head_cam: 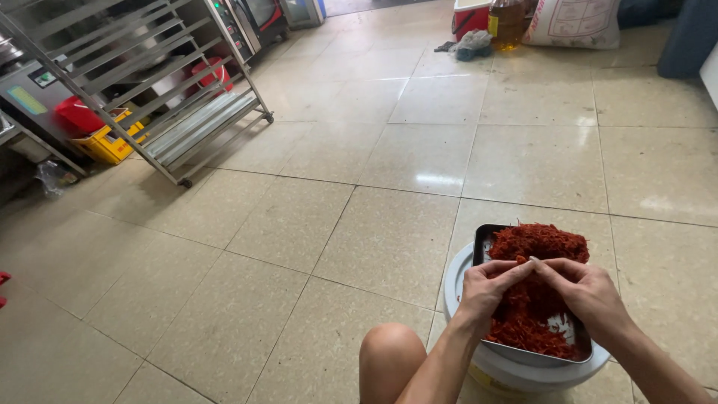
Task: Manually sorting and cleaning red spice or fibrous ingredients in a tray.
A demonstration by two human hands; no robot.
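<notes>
A bare knee (389,348) rises just left of the white bucket (516,370), which serves as the stand for everything else. On top of the bucket rests a rectangular metal tray (479,241), and in it lies a heap of red shredded strands (540,243), piled highest at the tray's far end and thinner toward the near end, where bare metal shows through.

Above the middle of the tray the left hand (488,288) and the right hand (591,292) meet, fingertips pressed together around a small pale bit at the point where they touch; both are pinching it, though what it is stays too small to tell. To do this picking apart well, I judge it best to keep the fingers low over the heap so that whatever drops lands back in the tray, and to pull gently, since the tray only sits on the bucket's lid and overhangs its far rim; a hard tug or a wrist leaning on the near edge could tip it.

Left of the bucket and beyond it the tiled floor (336,194) lies open, giving the elbows room. Far to the left of the bucket stands a wheeled metal rack (187,127), and far beyond it a bottle of oil (507,22) beside a white sack (572,22).
</notes>
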